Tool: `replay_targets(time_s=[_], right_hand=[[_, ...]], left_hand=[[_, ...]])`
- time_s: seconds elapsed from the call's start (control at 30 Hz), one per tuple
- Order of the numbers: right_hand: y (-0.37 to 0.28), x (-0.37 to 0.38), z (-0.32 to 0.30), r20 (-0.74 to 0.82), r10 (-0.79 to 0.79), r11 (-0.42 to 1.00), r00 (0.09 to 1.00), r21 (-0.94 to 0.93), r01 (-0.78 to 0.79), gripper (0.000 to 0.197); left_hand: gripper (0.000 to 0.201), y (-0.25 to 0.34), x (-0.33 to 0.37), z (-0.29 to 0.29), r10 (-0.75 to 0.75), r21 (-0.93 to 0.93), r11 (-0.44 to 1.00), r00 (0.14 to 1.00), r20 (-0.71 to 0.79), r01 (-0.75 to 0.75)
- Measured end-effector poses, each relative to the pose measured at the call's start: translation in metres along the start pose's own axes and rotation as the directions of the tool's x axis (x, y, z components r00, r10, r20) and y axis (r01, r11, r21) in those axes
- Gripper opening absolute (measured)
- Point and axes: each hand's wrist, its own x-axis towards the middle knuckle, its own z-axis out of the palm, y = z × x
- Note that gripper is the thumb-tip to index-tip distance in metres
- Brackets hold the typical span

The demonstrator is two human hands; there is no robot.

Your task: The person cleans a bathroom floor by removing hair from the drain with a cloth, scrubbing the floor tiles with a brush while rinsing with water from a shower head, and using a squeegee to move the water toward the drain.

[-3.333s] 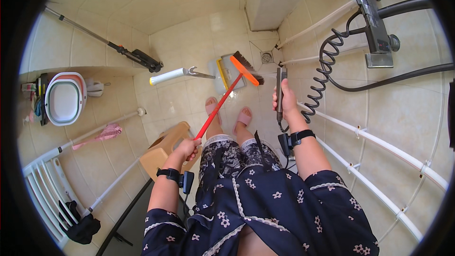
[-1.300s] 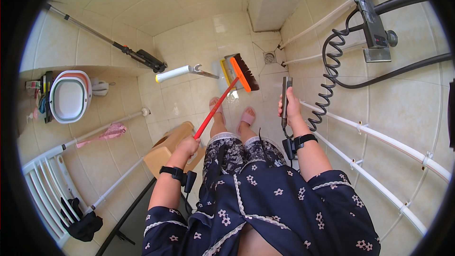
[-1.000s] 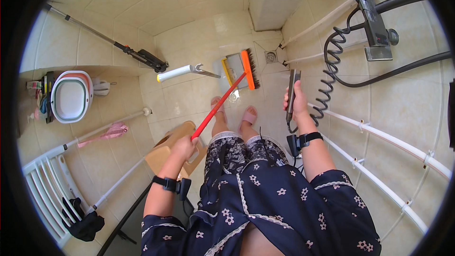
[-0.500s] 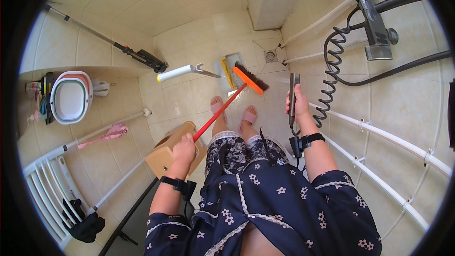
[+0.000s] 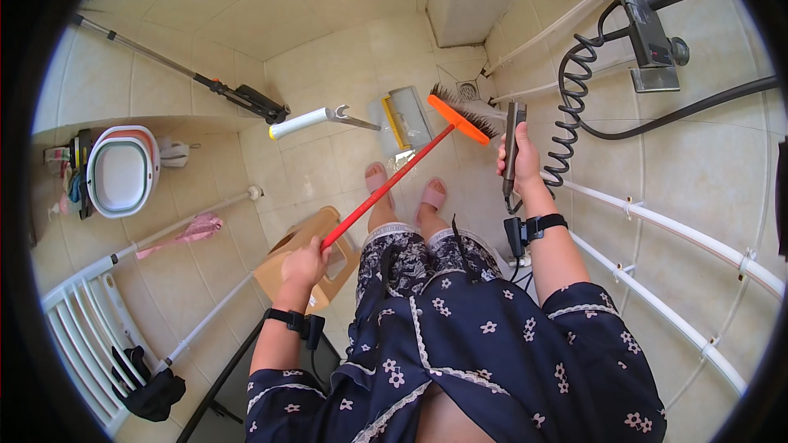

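Note:
My left hand (image 5: 304, 264) is wrapped round the red handle of a broom (image 5: 386, 189), whose orange head with dark bristles is tilted up near the floor drain (image 5: 467, 92). In my right hand (image 5: 525, 160) is a slim dark grey handheld sprayer (image 5: 511, 148), its nozzle end pointing away from me. A faint streak of water crosses from the nozzle to the bristles. Left of the broom head, a grey dustpan (image 5: 420, 125) with a yellow comb strip lies on the wet tiles. Its long handle with a white grip (image 5: 300, 125) sticks up toward the left.
A coiled black hose (image 5: 574, 86) hangs from the dark shower fixture (image 5: 644, 20) on the right wall, above white pipes (image 5: 673, 234). A tan bin (image 5: 328, 279) stands by my left hand. Folding basins (image 5: 123, 172), a mop pole (image 5: 156, 53) and a white rack (image 5: 82, 336) line the left.
The broom head has swung right and slightly away, from beside the dustpan to near the sprayer and drain. My left hand has shifted slightly left; the sprayer has risen a little toward the drain.

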Motion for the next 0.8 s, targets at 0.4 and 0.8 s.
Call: replay_targets(time_s=[0.4,0.8], right_hand=[[0.022,-0.007,0.004,0.008,0.108,0.992,0.994,-0.066,-0.107,0.056],[0.030,-0.009,0.030,0.043,0.072,0.997,0.996,-0.023,-0.071,0.058]], left_hand=[[0.031,-0.011,0.020,0.004,-0.118,0.026,0.993,0.989,0.092,0.116],[0.031,0.008,0.030,-0.020,-0.110,0.075,0.992,0.983,0.144,0.100]])
